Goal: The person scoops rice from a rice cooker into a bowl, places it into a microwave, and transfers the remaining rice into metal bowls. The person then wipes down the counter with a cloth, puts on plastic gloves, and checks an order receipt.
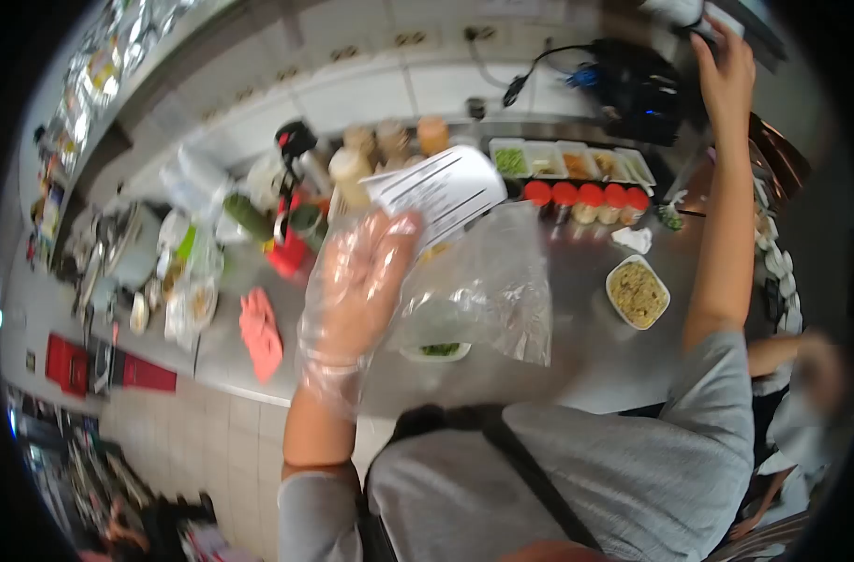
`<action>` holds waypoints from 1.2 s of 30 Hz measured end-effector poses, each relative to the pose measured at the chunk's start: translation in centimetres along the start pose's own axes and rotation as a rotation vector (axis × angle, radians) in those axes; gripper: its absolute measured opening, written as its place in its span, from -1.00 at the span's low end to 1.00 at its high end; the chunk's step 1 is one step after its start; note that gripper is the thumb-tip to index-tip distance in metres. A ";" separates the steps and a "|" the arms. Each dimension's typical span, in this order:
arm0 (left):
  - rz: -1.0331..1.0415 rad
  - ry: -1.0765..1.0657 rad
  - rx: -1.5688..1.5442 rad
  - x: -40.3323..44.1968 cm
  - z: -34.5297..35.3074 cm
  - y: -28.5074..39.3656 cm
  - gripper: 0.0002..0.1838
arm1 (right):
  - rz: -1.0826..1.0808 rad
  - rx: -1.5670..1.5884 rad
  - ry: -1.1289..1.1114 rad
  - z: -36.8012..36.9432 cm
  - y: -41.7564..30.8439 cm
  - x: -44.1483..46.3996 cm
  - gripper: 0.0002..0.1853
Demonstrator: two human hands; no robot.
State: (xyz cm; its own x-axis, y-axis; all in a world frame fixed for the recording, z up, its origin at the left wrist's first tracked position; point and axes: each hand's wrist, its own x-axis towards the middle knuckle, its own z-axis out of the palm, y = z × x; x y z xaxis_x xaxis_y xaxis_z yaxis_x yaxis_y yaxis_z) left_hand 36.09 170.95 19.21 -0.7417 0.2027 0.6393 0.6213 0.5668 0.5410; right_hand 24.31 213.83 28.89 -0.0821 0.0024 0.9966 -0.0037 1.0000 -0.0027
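My left hand (366, 272), in a clear plastic glove, is closed on a printed paper slip (445, 192), with the thumb over its lower edge. Beside that hand hangs a clear plastic bag (502, 290); whether the same fingers grip it is hard to tell. Behind the bag, partly covered, is a white container (417, 352) with chopped greens. My bare right hand (727, 70) is raised at the top right, its fingers bent round the edge of a white item (675, 13) that I cannot make out.
A white tub of rice-like food (638, 292) stands on the steel counter (577, 365). Behind it are red-lidded jars (586, 201) and trays of chopped ingredients (572, 161). A pink cloth (260, 334) lies left. A black device (638, 92) sits at the back; another person (811, 393) is at right.
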 end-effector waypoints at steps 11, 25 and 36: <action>-0.560 -0.202 -0.606 -5.8 -3.1 -0.4 -0.73 | 1.592 2.429 -1.569 -6.5 -27.7 -20.5 -0.15; -0.617 -0.224 -0.158 -18.5 -18.0 -6.5 -0.73 | 1.009 2.229 -1.844 -7.2 -49.3 -20.1 -0.53; -1.010 0.737 -0.027 -41.2 -41.4 -12.5 -0.77 | 0.714 2.341 -1.696 -16.3 -77.7 -24.1 -0.45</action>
